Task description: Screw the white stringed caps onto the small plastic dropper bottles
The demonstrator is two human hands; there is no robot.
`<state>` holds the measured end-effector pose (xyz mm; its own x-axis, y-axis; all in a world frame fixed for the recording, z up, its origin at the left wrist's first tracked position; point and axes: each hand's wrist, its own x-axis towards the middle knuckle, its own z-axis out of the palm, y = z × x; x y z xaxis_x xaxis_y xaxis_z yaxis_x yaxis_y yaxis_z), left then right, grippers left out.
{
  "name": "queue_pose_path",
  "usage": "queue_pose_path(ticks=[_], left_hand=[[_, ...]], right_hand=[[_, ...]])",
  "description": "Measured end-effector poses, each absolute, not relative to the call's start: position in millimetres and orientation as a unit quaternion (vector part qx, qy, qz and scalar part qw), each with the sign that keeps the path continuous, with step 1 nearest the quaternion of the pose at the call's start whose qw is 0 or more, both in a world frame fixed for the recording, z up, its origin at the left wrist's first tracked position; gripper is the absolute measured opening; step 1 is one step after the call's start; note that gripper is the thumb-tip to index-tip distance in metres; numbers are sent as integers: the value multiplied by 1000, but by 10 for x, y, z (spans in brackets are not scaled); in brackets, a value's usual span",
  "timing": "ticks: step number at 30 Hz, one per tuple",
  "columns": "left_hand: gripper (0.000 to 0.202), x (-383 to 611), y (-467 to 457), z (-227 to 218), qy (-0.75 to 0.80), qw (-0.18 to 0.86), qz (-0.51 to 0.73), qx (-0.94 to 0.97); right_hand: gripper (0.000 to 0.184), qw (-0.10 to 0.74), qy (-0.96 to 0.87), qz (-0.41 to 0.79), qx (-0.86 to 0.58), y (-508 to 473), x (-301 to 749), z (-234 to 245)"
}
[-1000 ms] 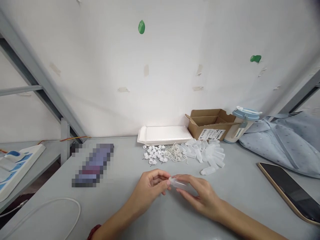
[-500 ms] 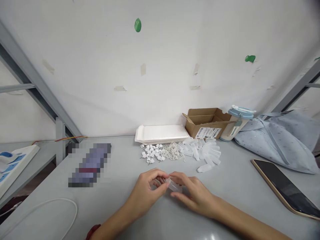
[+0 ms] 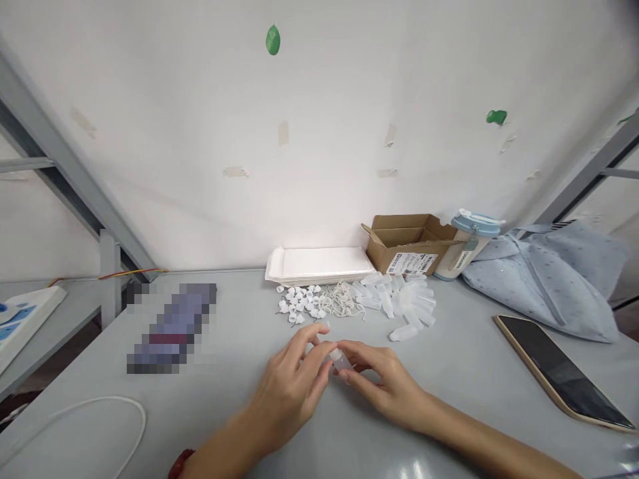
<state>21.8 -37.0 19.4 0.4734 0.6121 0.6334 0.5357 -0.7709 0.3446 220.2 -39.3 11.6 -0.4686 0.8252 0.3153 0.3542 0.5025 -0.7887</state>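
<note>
My right hand [image 3: 384, 386] grips a small clear plastic bottle [image 3: 342, 361] just above the grey table [image 3: 239, 412], neck pointing left. My left hand [image 3: 292, 386] meets it at the neck, fingertips pinched around the bottle's mouth; what they hold there is hidden. Behind my hands lie a heap of small white caps [image 3: 301, 307], a tangle of thin white loops [image 3: 342, 303] and a pile of clear bottles [image 3: 407, 305].
A white foam tray [image 3: 319, 264], an open cardboard box [image 3: 407, 243] and a lidded cup [image 3: 466, 243] stand along the wall. Blue cloth [image 3: 549, 279] and a tablet [image 3: 559, 369] lie at right, a white cable [image 3: 90, 419] at front left, a blurred-out object [image 3: 172, 326] at left.
My hands have drawn closer together and the bottle has turned, showing less of its body. My left fingers have shifted over the bottle's neck. The view has drifted slightly.
</note>
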Motion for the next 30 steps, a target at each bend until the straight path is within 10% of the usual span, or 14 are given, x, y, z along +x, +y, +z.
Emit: queue_pose_path(ticks=[8,14,19,30], left_hand=[[21,292,-412,274,282,-33,338,897],[25,-103,2,320,351,-26,302,886],[42,-1055,500,424,713,-59,135,685],[51,-1425,583,211,774,0,57,630]], right_hand=[[31,385,-633,558,-373,-358,2201,126],[32,380,-619,559,-400,-356,2200,147],[32,374,-623,544,-419,-379,2219,204],[26,360,-640,528,-426,-380,2258,187]])
